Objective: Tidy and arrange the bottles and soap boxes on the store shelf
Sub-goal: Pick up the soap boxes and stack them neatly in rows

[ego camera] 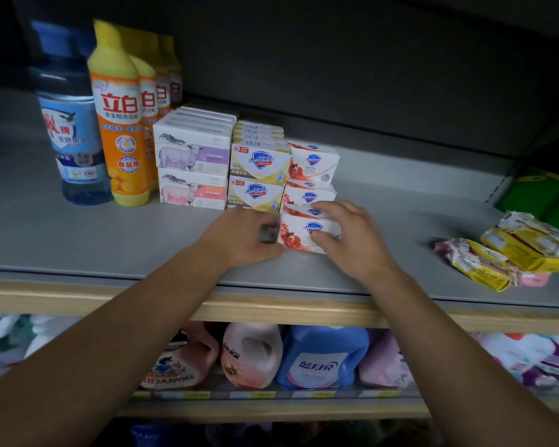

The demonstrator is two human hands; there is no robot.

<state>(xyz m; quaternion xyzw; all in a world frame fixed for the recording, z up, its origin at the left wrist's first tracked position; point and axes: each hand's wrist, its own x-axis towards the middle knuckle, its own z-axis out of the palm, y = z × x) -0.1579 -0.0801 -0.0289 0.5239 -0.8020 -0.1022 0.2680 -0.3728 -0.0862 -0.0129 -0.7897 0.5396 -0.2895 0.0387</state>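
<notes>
Both the left hand and right hand gripped a red Safeguard soap box at the shelf front, before its stacked row, while yellow soap packets lay unsorted well apart rightward.

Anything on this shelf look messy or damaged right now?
Yes: the yellow soap packs at the shelf's right end lie in a loose, crumpled heap with torn-looking wrappers. The red-and-white Safeguard box between both hands sits ahead of its stack, slightly askew.
</notes>
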